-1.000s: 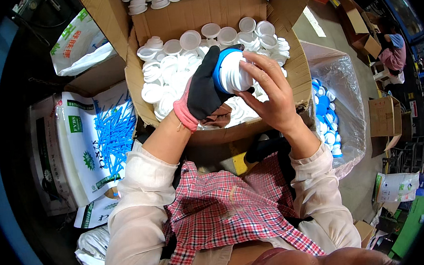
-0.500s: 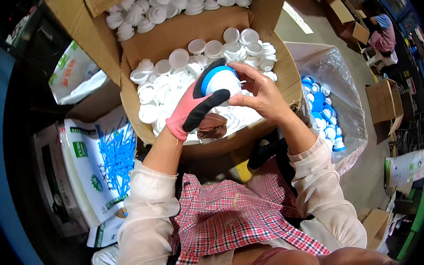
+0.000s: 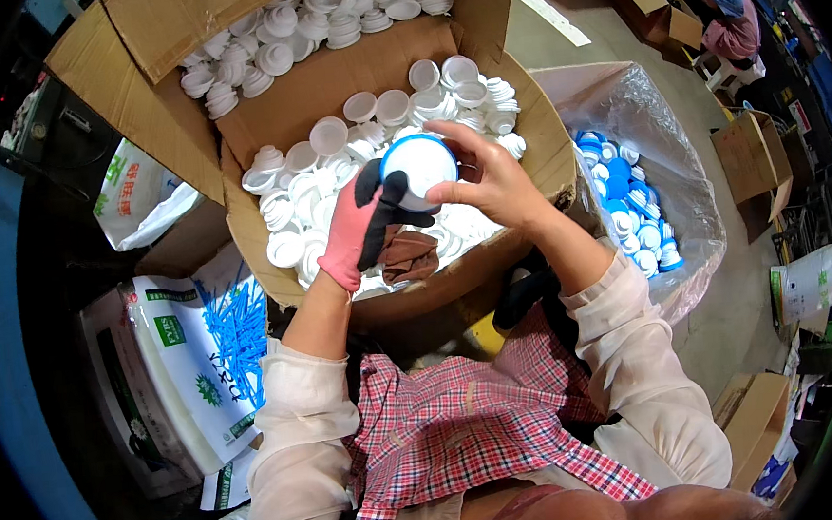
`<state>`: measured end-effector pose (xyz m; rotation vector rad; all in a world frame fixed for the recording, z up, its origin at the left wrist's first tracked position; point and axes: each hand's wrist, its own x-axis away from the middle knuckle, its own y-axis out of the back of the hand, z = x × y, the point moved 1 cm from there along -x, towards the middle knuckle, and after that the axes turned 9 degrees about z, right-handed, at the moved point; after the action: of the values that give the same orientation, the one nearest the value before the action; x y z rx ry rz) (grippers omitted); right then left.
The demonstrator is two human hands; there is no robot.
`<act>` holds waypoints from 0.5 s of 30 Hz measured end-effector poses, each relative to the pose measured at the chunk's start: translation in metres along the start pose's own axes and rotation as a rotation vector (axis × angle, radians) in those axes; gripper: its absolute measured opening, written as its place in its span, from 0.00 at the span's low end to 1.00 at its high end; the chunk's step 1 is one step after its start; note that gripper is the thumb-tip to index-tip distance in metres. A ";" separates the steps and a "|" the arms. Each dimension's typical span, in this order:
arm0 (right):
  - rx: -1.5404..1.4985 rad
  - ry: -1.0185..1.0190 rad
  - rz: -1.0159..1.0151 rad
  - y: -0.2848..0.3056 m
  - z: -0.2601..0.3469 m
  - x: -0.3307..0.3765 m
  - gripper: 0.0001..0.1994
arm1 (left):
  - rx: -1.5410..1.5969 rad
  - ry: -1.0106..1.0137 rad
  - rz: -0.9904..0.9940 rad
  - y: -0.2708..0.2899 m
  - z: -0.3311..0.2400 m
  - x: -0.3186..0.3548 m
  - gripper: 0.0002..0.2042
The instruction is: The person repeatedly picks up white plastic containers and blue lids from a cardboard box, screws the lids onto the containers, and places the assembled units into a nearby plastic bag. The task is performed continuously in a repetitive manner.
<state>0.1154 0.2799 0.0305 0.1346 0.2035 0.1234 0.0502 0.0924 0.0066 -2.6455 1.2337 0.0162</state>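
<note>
Two hands, left [image 3: 360, 227], right [image 3: 488, 181], gripping one blue-rimmed cap [image 3: 418, 171]

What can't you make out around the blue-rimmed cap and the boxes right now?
- Underside of the blue-rimmed cap, head view: the gloved left hand and bare right hand cover it.
- Brown item in the near cardboard box: too crumpled to identify.
- Far box of white caps: cut off by the top edge.
- Bottom of the clear bag of blue caps: hidden by its folds.
</note>
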 end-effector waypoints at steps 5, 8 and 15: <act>-0.170 -0.049 0.031 0.010 0.006 -0.001 0.26 | -0.149 -0.076 0.097 -0.010 -0.019 -0.002 0.20; -0.223 -0.063 -0.010 0.009 -0.007 -0.001 0.19 | 0.235 0.005 0.050 -0.008 -0.013 0.000 0.20; -0.133 -0.026 -0.037 0.025 -0.028 0.006 0.12 | -0.148 0.022 -0.172 0.006 0.021 -0.002 0.23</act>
<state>0.1122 0.3084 0.0059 0.0001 0.1716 0.0979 0.0467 0.0944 -0.0150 -2.8783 1.0447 0.0527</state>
